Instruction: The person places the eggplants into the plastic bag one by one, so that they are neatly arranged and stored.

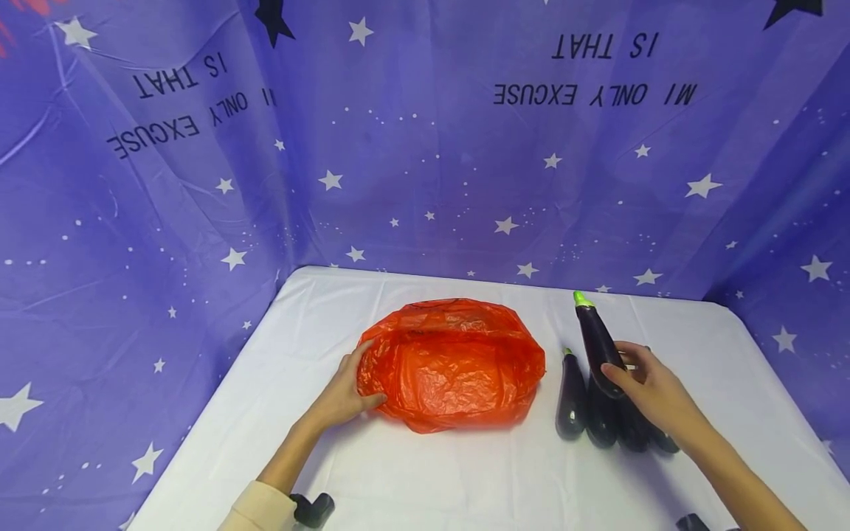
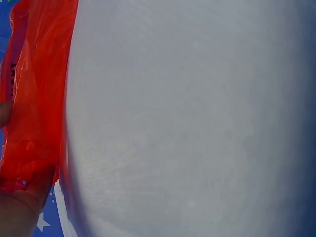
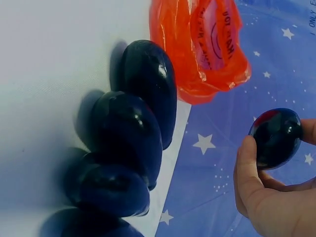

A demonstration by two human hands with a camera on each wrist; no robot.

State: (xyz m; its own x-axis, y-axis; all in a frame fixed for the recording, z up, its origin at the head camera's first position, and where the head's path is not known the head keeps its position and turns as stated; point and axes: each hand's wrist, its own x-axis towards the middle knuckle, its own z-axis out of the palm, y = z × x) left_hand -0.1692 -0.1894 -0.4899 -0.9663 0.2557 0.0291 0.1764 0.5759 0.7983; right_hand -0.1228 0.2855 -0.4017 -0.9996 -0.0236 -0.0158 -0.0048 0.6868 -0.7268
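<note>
A red plastic bag (image 1: pixel 458 376) stands with its mouth spread wide on the white table. My left hand (image 1: pixel 345 391) grips the bag's left side, fingers at the rim and thumb lower down; in the left wrist view the bag (image 2: pixel 37 98) partly covers the fingers. To the right, my right hand (image 1: pixel 654 391) holds an eggplant (image 1: pixel 595 339) by its thick lower end, the green stem pointing up and away. The right wrist view shows that eggplant's round end (image 3: pixel 277 138) between thumb and fingers. Below it, several eggplants (image 1: pixel 571 402) lie side by side, partly hidden by the hand.
A white cloth covers the table (image 1: pixel 451 479). Purple curtains (image 1: pixel 425 147) with stars and lettering hang behind and at both sides. Small black objects (image 1: pixel 313 510) show near the left sleeve and at the lower right. The bag is left of the eggplant row.
</note>
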